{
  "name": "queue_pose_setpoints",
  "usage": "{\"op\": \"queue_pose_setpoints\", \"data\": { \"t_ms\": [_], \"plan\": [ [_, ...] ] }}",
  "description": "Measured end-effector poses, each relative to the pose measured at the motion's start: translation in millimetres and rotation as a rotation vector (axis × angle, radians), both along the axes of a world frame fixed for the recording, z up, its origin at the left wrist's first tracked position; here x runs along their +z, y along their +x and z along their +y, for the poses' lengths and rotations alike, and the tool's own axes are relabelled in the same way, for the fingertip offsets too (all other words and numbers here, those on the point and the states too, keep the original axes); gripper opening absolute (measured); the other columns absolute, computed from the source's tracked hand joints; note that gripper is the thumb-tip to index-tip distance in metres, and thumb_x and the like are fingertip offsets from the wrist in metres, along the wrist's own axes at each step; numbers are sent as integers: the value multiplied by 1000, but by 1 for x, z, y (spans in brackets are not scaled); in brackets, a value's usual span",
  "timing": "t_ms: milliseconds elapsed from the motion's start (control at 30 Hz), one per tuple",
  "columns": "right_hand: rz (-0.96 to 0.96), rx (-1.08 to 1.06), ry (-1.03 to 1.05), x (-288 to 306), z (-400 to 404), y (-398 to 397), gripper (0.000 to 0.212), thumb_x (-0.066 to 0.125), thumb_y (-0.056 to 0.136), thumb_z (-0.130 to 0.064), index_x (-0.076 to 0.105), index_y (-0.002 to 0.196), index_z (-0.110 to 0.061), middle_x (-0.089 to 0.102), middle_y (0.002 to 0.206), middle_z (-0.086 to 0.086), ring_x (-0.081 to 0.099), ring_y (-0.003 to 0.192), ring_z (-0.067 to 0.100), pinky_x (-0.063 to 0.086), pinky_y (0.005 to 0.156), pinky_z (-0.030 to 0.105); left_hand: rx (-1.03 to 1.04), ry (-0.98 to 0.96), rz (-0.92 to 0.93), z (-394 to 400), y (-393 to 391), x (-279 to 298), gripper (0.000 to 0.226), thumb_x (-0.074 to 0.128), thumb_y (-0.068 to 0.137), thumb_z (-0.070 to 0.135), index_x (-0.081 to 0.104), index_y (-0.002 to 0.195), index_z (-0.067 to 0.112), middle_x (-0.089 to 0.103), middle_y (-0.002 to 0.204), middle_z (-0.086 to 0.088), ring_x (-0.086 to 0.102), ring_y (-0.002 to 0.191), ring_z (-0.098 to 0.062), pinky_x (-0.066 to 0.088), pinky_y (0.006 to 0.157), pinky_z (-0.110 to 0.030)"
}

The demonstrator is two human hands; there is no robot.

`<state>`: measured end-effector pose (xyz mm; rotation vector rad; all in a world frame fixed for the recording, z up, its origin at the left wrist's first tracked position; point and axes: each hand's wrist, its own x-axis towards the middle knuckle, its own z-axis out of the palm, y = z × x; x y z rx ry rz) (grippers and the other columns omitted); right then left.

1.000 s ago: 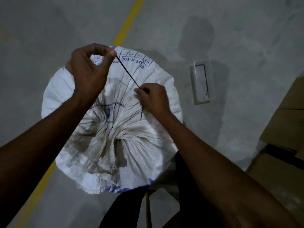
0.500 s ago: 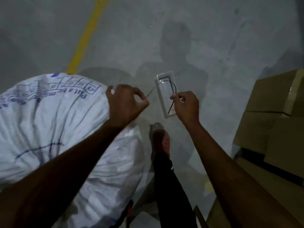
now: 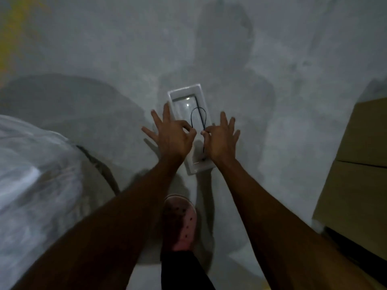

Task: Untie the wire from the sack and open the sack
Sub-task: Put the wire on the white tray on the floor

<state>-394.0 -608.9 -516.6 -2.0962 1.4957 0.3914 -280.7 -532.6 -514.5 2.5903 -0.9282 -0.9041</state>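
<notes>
A thin black wire [image 3: 198, 118] is bent into a loop above a white rectangular tray [image 3: 184, 92] on the floor. My left hand [image 3: 172, 136] pinches one end of the wire between thumb and forefinger, its other fingers spread. My right hand [image 3: 219, 139] pinches the other side of the loop, and a tail of wire hangs down past its thumb. The white woven sack [image 3: 35, 185] stands at the left edge, blurred, well clear of both hands.
Cardboard boxes [image 3: 360, 164] are stacked at the right edge. My foot in a pink perforated clog [image 3: 180, 222] stands on the grey concrete floor just below the tray. A yellow floor line [image 3: 8, 28] shows at the top left.
The wire has come off the sack. Both hands have carried it rightward over the white tray and bent it into a loop; the view swung right, so the sack now sits at the left edge.
</notes>
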Motion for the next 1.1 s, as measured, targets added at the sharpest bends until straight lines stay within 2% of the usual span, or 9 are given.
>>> {"op": "queue_pose_setpoints", "data": {
  "t_ms": [167,333,433,533,600,700,833,967,1100],
  "plan": [
    [193,94,-46,-61,16,-12,37,51,104,-43,71,127,-22,11,171,10,0,157,40,5,123,65,-63,250,-74,-8,-12,-51,39,68,92,55,76,118,27,11,175,-7,1,160,-47,1,119,-77],
    [354,147,-77,-70,27,-25,38,56,100,-46,70,126,-21,13,171,10,5,156,42,12,121,68,-168,297,-175,-6,-10,-64,48,66,92,58,70,128,26,18,174,-7,7,159,-48,8,118,-79],
    [283,151,-86,-68,26,-28,32,65,96,-43,71,120,-22,18,170,11,9,156,41,14,121,68,-145,272,-165,-10,-6,-61,40,71,91,52,70,123,28,21,172,-7,10,159,-48,10,119,-78],
    [77,143,-90,-58,22,-31,26,65,97,-40,72,116,-23,23,168,11,13,156,37,13,123,61,-109,190,-113,-8,-4,-50,25,74,92,45,72,113,32,20,173,-8,9,159,-46,9,121,-76],
    [13,98,-66,-47,19,-34,31,67,96,-40,70,121,-23,23,168,11,16,155,35,20,122,55,-104,128,-78,-2,-1,-37,20,74,93,41,72,111,34,18,174,-9,7,161,-43,7,123,-74],
    [-59,82,29,-17,14,-38,46,72,92,-42,60,133,-25,18,169,11,14,155,35,26,122,56,-180,129,-70,10,10,-8,37,74,94,44,64,129,40,9,176,-9,2,162,-38,3,123,-72],
    [-70,191,96,53,-4,-31,80,77,86,-46,37,153,-29,4,171,12,3,157,39,19,123,61,-345,113,-69,20,36,56,77,73,91,55,36,157,42,-6,176,-11,-7,161,-40,0,121,-75],
    [-139,244,77,137,-28,1,101,76,81,-62,21,160,-32,0,172,10,1,157,39,15,121,63,-375,82,-110,15,77,140,91,72,88,60,24,162,43,-10,176,-9,-9,162,-38,1,121,-74],
    [-259,392,19,245,-39,60,112,78,76,-64,12,162,-36,-5,172,9,-1,157,38,17,122,65,-387,-7,-238,24,136,247,97,70,85,69,18,163,45,-9,177,-7,-7,162,-36,2,122,-72]
  ]
}}
